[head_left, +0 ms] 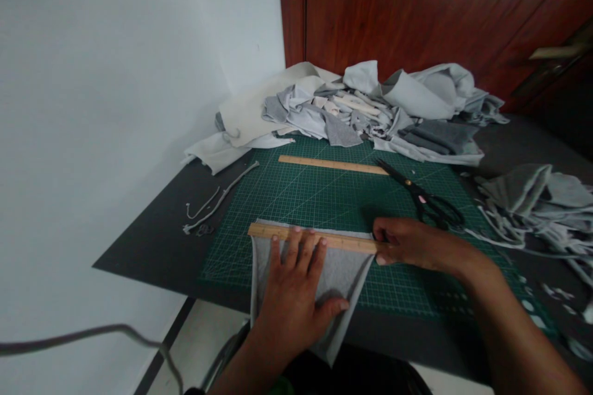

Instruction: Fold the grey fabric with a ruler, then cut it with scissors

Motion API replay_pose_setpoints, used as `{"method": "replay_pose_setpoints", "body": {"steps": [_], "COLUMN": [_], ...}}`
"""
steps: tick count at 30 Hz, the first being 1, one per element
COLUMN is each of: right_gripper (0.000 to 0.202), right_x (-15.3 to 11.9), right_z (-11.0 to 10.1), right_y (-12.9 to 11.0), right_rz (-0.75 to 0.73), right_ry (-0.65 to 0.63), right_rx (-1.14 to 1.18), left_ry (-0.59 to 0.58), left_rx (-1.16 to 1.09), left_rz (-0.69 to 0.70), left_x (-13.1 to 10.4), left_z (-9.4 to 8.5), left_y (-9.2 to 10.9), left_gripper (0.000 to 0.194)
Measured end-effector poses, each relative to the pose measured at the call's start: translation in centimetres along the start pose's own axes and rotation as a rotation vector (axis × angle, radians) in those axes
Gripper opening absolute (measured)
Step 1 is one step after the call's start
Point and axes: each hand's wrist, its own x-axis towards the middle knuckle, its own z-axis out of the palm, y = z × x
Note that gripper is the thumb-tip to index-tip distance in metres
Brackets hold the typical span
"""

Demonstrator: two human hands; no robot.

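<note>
Gray cloth point(343, 266) lies on the near side of the green mat point(315, 197), and a wooden ruler point(347, 242) runs left to right across it, close to its top edge. The left hand point(291, 293) lies flat on both, fingers spread. By the ruler's right end, the right hand point(410, 245) curls; it is hard to tell what, if anything, it pinches.

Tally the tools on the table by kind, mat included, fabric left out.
Wooden rulers: 2 (near ruler under the left hand's fingertips, far ruler farther back)
Black-handled scissors: 1
Green cutting mat: 1
Total: 4
</note>
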Motion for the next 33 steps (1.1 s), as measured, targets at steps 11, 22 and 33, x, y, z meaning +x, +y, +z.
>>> {"method": "replay_pose_setpoints", "body": {"steps": [11, 22, 33], "right_gripper": [0.016, 0.033, 0.014], "right_x": [0.2, 0.2, 0.1], "right_z": [0.1, -0.4, -0.3], "right_y": [0.2, 1.0, 0.1], "right_rz": [0.004, -0.06, -0.049], "right_ry": [0.003, -0.026, 0.004], "right_rx": [-0.001, 0.028, -0.018], "left_ry": [0.054, 0.03, 0.046], "left_rx": [-0.042, -0.059, -0.036], "left_rz": [0.033, 0.024, 0.032], "left_x": [-0.2, -0.1, 0.0], "left_z": [0.2, 0.5, 0.6], "left_y": [-0.1, -0.3, -0.2], "left_gripper": [0.094, 0.104, 0.104]}}
